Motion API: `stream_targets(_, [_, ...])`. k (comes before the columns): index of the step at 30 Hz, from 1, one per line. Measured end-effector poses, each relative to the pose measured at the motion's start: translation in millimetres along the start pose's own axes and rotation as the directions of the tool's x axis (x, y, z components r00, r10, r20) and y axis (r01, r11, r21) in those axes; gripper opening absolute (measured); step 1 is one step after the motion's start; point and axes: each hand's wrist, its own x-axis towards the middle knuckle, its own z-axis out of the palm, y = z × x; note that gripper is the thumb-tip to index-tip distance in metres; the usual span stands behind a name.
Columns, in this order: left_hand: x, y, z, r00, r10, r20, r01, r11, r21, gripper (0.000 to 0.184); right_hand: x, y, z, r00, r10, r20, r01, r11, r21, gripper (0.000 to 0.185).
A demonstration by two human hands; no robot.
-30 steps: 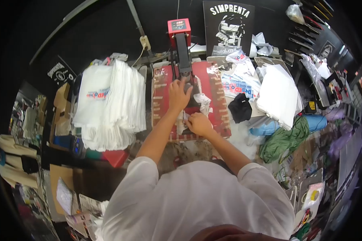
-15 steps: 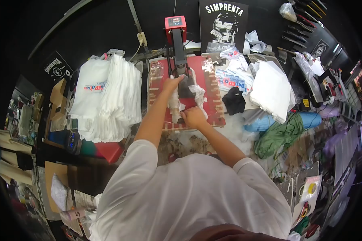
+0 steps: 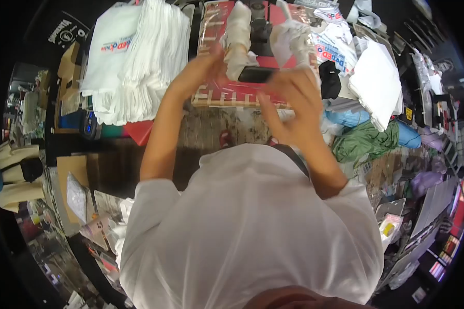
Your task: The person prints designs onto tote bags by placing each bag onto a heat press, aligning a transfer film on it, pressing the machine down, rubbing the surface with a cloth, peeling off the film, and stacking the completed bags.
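Over the red press (image 3: 245,88) sit two pale wrapped bars (image 3: 237,49), likely soft outside, stiff inside, best held around the middle. The left hand (image 3: 207,69) is by one (too blurry to tell its grip); the right hand (image 3: 295,98) is spread wide, seemingly empty.

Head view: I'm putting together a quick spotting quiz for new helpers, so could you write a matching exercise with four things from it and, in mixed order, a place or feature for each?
Things:
1. Red board
2. Black cloth
3. Green sheeting
4. Printed white stack

Places and features:
A. Crumpled against a blue bundle
B. On the picture's left, beside the red board
C. Pale strips along its near edge
D. Between the red board and a plain white stack

Right pairs: 1-C, 2-D, 3-A, 4-B
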Motion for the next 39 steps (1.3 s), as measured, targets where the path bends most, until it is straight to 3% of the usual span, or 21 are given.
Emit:
stream_targets(1, [-19,-26,0,0.960,0.158,0.233,-0.139,0.986,-0.095,0.054,-12,-15,-14,0.994,-0.030,0.106,0.015,0.991,0.135,0.010])
stream_targets(2, [-41,-34,11,0.926,0.084,0.369,-0.067,0.996,-0.059,0.054,-20,-23,-22,0.977,-0.072,0.200,0.015,0.963,0.269,0.012])
stream_targets(3, [-62,-40,21,0.868,0.007,0.496,-0.002,1.000,-0.012,0.054,-26,-25,-21,0.976,-0.069,0.209,0.007,0.959,0.285,0.012])
stream_targets(4, [-72,-63,32,0.860,-0.065,0.507,0.074,0.997,0.002,0.052,-34,-24,-16,0.859,0.025,0.512,-0.244,0.899,0.365,0.014])
stream_targets(5, [-74,-97,43,0.847,-0.132,0.514,0.142,0.990,0.020,0.050,-42,-20,-10,0.643,0.051,0.765,-0.483,0.802,0.352,0.017])
stream_targets(6, [-72,-119,54,0.889,-0.166,0.426,0.092,0.977,0.191,0.047,-61,-9,3,0.642,0.037,0.766,-0.479,0.800,0.362,0.017])
stream_targets(7, [-68,-137,66,0.928,-0.184,0.324,0.059,0.931,0.360,0.044,-87,7,21,0.513,0.093,0.853,-0.518,0.826,0.221,0.020])
stream_targets(8, [-63,-146,79,0.965,-0.157,0.208,0.063,0.915,0.398,0.040,-103,19,35,0.374,0.153,0.915,-0.530,0.845,0.075,0.024])
stream_targets(9, [-57,-154,91,0.988,-0.126,0.087,0.076,0.898,0.434,0.036,-108,24,41,0.373,0.125,0.919,-0.517,0.851,0.094,0.024])
stream_targets(11, [-44,-167,109,0.979,0.193,-0.070,-0.132,0.854,0.503,0.045,-114,27,46,0.274,0.330,0.903,-0.596,0.796,-0.109,0.035])
stream_targets(14, [-23,-151,115,0.952,0.305,-0.013,-0.233,0.751,0.617,0.051,-103,28,50,0.246,0.288,0.926,-0.495,0.859,-0.135,0.036])
stream_targets(18, [-4,-149,114,0.911,0.406,-0.077,-0.205,0.606,0.769,0.057,-123,47,66,0.245,0.271,0.931,-0.448,0.883,-0.139,0.034])
stream_targets(20, [5,-161,112,0.883,0.443,-0.151,-0.175,0.612,0.771,0.063,-137,57,74,0.351,0.352,0.868,-0.372,0.903,-0.216,0.043])
stream_targets(21, [8,-163,111,0.883,0.444,-0.154,-0.175,0.615,0.769,0.063,-146,65,79,0.348,0.352,0.869,-0.369,0.903,-0.219,0.043])
stream_targets(23, [9,-169,109,0.912,0.389,-0.132,-0.136,0.587,0.798,0.066,-164,80,88,0.526,0.447,0.724,-0.325,0.892,-0.314,0.053])
stream_targets(27, [9,-163,103,0.927,0.357,-0.112,-0.139,0.606,0.783,0.075,-178,108,98,0.627,0.420,0.656,-0.282,0.908,-0.312,0.055])
stream_targets(30, [15,-166,104,0.943,0.315,-0.109,-0.112,0.607,0.787,0.075,-175,110,97,0.568,0.470,0.675,-0.268,0.882,-0.388,0.055])
stream_targets(39, [11,-165,100,0.954,0.282,-0.097,-0.094,0.594,0.799,0.074,-172,123,93,0.604,0.415,0.681,-0.223,0.908,-0.355,0.044])
